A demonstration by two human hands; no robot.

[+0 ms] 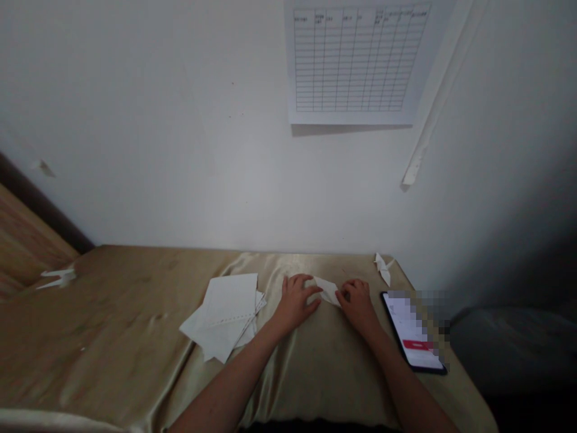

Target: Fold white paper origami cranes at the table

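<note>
Left hand point(295, 302) and right hand point(359, 304) clamp fingers on the folded paper point(327, 289), long axis running far-left to near-right.

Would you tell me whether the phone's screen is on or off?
On: the phone by the right hand shows a lit white screen with a red bar.

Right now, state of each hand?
Left hand: open, fingers pressing the paper.
Right hand: curled at the paper's edge; grip cannot be told.

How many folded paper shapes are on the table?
3 folded shapes: one between the left hand and right hand, one at the far right corner behind the phone, one at the far left edge. The sheet stack may hide more.
</note>
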